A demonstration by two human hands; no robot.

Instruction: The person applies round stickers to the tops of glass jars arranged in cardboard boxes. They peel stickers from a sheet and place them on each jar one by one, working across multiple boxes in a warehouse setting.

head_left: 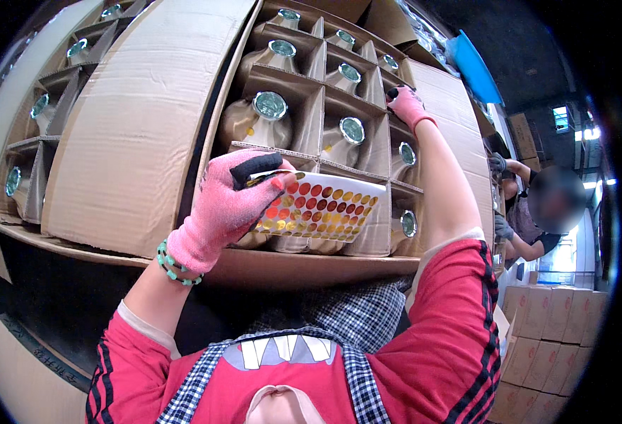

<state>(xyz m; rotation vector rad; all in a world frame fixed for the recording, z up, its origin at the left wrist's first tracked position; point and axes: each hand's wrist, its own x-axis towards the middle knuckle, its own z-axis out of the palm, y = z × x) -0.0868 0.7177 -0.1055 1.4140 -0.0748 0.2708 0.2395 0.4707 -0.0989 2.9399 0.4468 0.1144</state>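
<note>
My left hand point(223, 208), in a pink glove with black fingertips, pinches a white sheet of round red and gold stickers point(321, 206) between thumb and fingers. The sheet hangs over the near compartments of an open carton point(297, 272). In the carton, round-bodied bottles with shiny greenish-silver tops, such as this bottle point(268, 106), stand upright between cardboard dividers point(357, 95). My right hand point(408, 107), also gloved in pink, reaches to the right-hand column of compartments. Its fingers curl down there beside a divider; what they touch is hidden.
Left of a wide cardboard flap point(131, 127) stands another carton with bottles point(39, 106). A second flap point(449, 113) lies open at right. Farther right, a person point(526, 212) in gloves works beside stacked boxes point(548, 339). A blue object point(477, 67) lies at the far right.
</note>
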